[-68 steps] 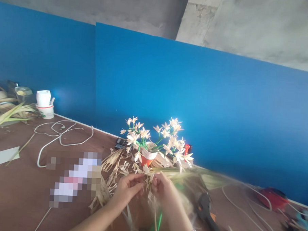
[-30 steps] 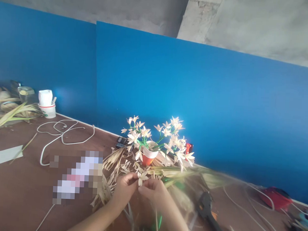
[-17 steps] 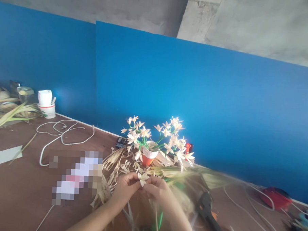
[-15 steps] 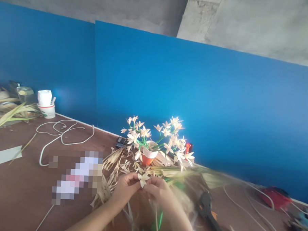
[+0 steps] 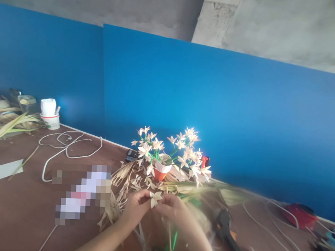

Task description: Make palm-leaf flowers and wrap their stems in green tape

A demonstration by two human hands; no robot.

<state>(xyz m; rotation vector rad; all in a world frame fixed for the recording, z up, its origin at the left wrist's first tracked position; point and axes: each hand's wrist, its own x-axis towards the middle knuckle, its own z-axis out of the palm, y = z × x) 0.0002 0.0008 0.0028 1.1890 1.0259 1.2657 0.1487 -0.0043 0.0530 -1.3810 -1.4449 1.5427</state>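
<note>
Between my two hands is a small cream flower (image 5: 154, 199) with pointed petals, apparently made of dried husk. My left hand (image 5: 138, 205) pinches it from the left with thumb and finger. On its other side my right hand (image 5: 171, 206) pinches a petal edge, fingers curled. Just beyond them stands a red and white pot (image 5: 161, 172) with many similar cream flowers (image 5: 188, 152) on green stems. Dried husk pieces (image 5: 123, 179) lie around the pot. Beneath my right forearm, a thin pale stick and a bright green strip (image 5: 174, 241) show on the table.
A black glue gun (image 5: 228, 231) lies to the right, near a red object (image 5: 298, 214) and white cables. At the left are a coiled white cable (image 5: 68, 145), a white tub (image 5: 51, 121), leaves and paper. A blue partition (image 5: 212, 105) rises behind the table (image 5: 27, 208).
The flower has turned slightly between my fingers, its petals now angled differently. Both hands stay at nearly the same place, still pinching it.
</note>
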